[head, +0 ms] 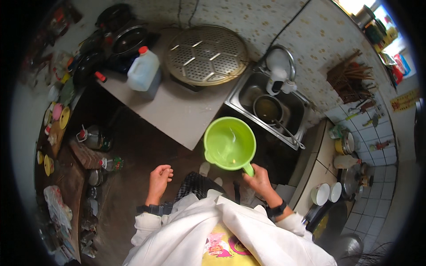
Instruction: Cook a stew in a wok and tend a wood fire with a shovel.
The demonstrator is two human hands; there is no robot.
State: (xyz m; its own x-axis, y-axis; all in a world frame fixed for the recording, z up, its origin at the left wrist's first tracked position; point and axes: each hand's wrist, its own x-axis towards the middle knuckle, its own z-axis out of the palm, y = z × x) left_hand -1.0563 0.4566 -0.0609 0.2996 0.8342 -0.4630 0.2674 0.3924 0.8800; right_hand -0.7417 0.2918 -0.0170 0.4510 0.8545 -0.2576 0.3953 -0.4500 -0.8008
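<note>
My right hand grips the short handle of a light green plastic water dipper with a pouring lip. Its bowl faces up, in front of my body; shiny reflections show inside, and I cannot tell whether it holds water. My left hand hangs over the floor with loosely curled fingers and holds nothing. Beyond the dipper stands a stainless steel sink, with a pot of murky liquid in it. A ladle leans from the pot over the sink's front edge. An electric faucet arches above.
Left of the sink, a table bears a round perforated metal lid and a plastic jug with a red cap. Bowls and a wok stand on the right counter. Bottles stand on the left.
</note>
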